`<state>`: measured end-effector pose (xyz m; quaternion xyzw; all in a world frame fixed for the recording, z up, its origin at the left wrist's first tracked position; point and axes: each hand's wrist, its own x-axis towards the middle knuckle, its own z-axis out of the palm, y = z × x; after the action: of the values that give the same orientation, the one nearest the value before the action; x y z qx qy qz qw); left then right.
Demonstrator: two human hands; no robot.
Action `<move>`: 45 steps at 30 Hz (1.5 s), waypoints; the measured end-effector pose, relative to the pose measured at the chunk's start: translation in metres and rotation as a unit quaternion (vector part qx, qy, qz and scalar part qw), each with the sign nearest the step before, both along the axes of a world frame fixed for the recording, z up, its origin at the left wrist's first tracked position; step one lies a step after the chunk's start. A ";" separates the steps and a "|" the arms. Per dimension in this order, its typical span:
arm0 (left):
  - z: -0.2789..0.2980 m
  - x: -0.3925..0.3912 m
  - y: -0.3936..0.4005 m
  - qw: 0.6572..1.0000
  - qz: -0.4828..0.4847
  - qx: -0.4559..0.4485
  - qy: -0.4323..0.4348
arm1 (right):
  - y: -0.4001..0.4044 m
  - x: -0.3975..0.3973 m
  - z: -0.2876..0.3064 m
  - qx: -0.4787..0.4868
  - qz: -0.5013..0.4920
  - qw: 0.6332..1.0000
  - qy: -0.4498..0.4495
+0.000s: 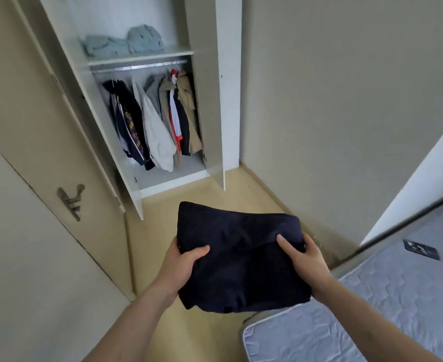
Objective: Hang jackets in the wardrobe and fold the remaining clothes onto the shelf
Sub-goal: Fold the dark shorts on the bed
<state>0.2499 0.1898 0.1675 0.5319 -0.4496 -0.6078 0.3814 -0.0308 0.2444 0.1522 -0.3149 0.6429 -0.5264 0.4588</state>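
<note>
A folded navy-blue fabric garment [238, 257] is held in the air above the pale wooden floor [202, 333], in front of the open white wardrobe [229, 74]. The left hand [182, 265] grips its left edge, thumb curled over the top, and the right hand [305, 259] grips its right edge the same way; the fingers of both are hidden beneath the cloth. On the wardrobe's white upper shelf [142, 57] lie folded light-blue clothes [123, 43]. Below it, dark, beige, white and red jackets [152, 121] hang from the metal rail [139, 67]. At the lower right is the corner of a grey quilted mattress [372, 309], with a dark flat object [421, 249] lying near its far edge.
</note>
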 end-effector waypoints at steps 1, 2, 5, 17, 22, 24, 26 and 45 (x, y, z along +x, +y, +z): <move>0.005 0.005 -0.015 1.000 0.006 -0.003 0.003 | -0.019 0.004 0.005 -0.006 0.010 1.000 0.000; 0.010 0.010 -0.030 1.000 0.011 -0.006 0.004 | -0.039 0.007 0.008 -0.010 0.021 1.000 -0.001; 0.024 0.023 -0.081 0.999 0.032 -0.017 0.007 | -0.104 0.016 0.019 -0.020 0.055 0.998 -0.002; 0.100 0.046 -0.312 0.992 0.111 -0.053 0.030 | -0.382 0.027 0.088 -0.094 0.143 0.985 -0.008; 0.128 0.063 -0.389 0.988 0.136 -0.073 0.033 | -0.477 0.044 0.118 -0.109 0.176 0.978 -0.018; 0.140 0.070 -0.422 0.985 0.144 -0.086 0.032 | -0.515 0.053 0.131 -0.113 0.178 0.977 -0.019; 0.150 0.078 -0.456 0.984 0.149 -0.096 0.032 | -0.552 0.062 0.141 -0.125 0.178 0.976 -0.019; 0.203 0.133 -0.816 0.983 0.101 -0.136 0.068 | -0.882 0.120 0.201 -0.164 0.133 0.977 0.015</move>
<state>0.3830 -0.6262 0.3706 0.4749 -0.4451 -0.5342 0.5395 0.0893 -0.6377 0.3532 -0.4760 0.5071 -0.5541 0.4574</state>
